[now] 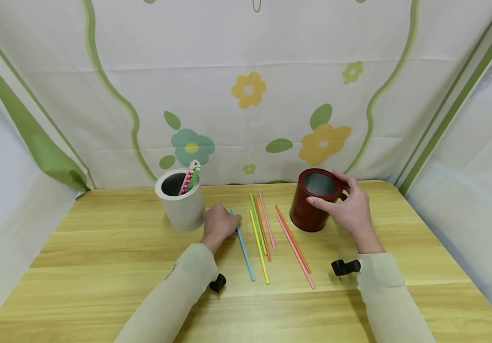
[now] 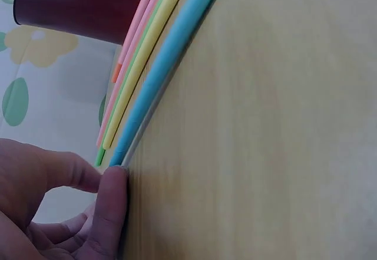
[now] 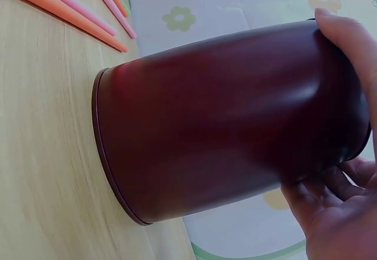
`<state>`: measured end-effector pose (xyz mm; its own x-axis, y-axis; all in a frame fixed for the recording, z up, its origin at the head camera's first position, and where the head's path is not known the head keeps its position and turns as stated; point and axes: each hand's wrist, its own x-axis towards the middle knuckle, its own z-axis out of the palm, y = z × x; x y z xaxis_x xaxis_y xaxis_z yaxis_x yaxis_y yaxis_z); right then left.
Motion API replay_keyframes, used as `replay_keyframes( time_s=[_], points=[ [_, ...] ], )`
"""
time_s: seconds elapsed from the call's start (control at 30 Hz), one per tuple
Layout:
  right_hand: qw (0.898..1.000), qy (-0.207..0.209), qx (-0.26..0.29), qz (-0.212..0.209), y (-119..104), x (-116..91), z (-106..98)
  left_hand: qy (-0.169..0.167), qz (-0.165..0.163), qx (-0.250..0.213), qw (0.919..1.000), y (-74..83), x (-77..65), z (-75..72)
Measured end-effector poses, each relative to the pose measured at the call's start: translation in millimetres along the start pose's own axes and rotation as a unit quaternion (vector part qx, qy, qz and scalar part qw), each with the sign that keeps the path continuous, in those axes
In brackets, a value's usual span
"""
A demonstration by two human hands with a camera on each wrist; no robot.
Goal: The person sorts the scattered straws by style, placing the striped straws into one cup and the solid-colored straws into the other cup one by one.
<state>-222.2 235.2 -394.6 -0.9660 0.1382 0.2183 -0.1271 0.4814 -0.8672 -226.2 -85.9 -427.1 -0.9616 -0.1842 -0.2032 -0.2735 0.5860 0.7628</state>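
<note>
My left hand (image 1: pixel 220 223) is low over the table, thumb and finger pinching the far end of a blue straw (image 1: pixel 246 257). In the left wrist view the straw (image 2: pixel 159 74) lies along the wood, its end at the fingertips. My right hand (image 1: pixel 350 209) grips a dark red mug (image 1: pixel 307 212) near its rim and handle, thumb on the near side. The mug (image 3: pixel 218 124) stands upright on the table; the other fingers are partly hidden. Between the hands lie a yellow straw (image 1: pixel 259 247), a green straw (image 1: pixel 257 223), and several pink and orange straws (image 1: pixel 294 245).
A white mug (image 1: pixel 182 209) stands left of my left hand, with pink and green dotted straws (image 1: pixel 191 178) leaning inside. The wooden table (image 1: pixel 100 267) ends at a flower-printed cloth (image 1: pixel 211 85) behind. White side cloths (image 1: pixel 477 143) hang at both edges.
</note>
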Motion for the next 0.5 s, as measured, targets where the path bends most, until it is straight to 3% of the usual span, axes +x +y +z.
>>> replay_keyframes(
  time_s=[0.2, 0.37, 0.5],
  points=[
    [1.000, -0.004, -0.001, -0.002, 0, 0, -2, 0.004, -0.025, -0.079, 0.9965, -4.8, -2.7, 0.0],
    [1.000, -0.005, -0.003, -0.002, -1, 0, -2, 0.022, -0.043, -0.163, 0.9855, -11.0, -2.4, 0.7],
    [1.000, -0.005, -0.002, -0.001, 0, 1, -1, 0.031, -0.049, -0.200, 0.9781, -16.1, -0.7, 1.4]
  ],
)
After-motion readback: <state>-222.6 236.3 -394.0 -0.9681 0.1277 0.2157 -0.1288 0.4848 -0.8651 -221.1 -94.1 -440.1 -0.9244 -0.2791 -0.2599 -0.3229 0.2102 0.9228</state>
